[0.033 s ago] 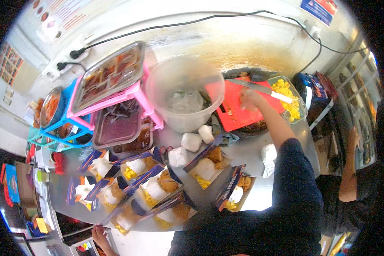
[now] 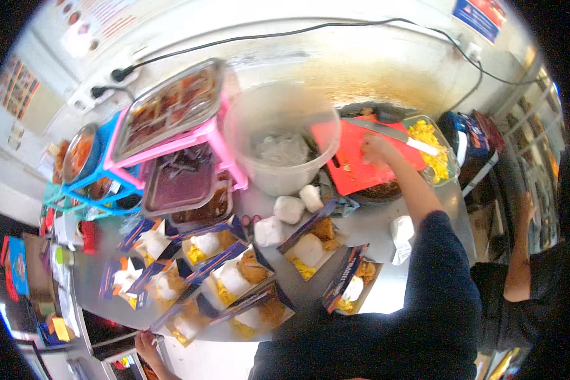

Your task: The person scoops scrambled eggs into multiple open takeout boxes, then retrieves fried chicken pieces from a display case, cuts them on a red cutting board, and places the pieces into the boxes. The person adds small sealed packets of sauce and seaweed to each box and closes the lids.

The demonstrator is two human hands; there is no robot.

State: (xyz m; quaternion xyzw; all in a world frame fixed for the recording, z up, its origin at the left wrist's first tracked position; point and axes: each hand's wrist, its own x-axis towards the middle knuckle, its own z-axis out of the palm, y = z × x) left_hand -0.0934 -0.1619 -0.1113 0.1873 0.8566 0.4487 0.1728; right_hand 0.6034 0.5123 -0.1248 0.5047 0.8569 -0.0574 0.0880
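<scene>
Whole scene shifted slightly rightward in view. Red board [image 2: 351, 152], 2 o'clock, overhung by right hand [image 2: 377, 151] (curled; pinch can't be told; left hand [image 2: 147, 348], 7 o'clock, likewise). Knife [image 2: 396, 133] beyond, 1 o'clock, best avoided.

Right-front meal box [image 2: 345, 278]: pale capitals run along its raised dark blue flap, seen at a slant. Other meal boxes [image 2: 239, 273]: light and orange print on dark flaps, too blurred to read. Paper slip [image 2: 401, 234], white, curled, on steel table [image 2: 373, 228]: faint dark print toward its lower end, illegible. Wall sign [image 2: 478, 20], upper right: red and blue, white lines of print plus small triangular mark; too small to read. Wall poster [image 2: 111, 24], upper left: reddish text lines beside round pictures, illegible. Dark blue package [image 2: 468, 133], right: pale print, unreadable.
</scene>
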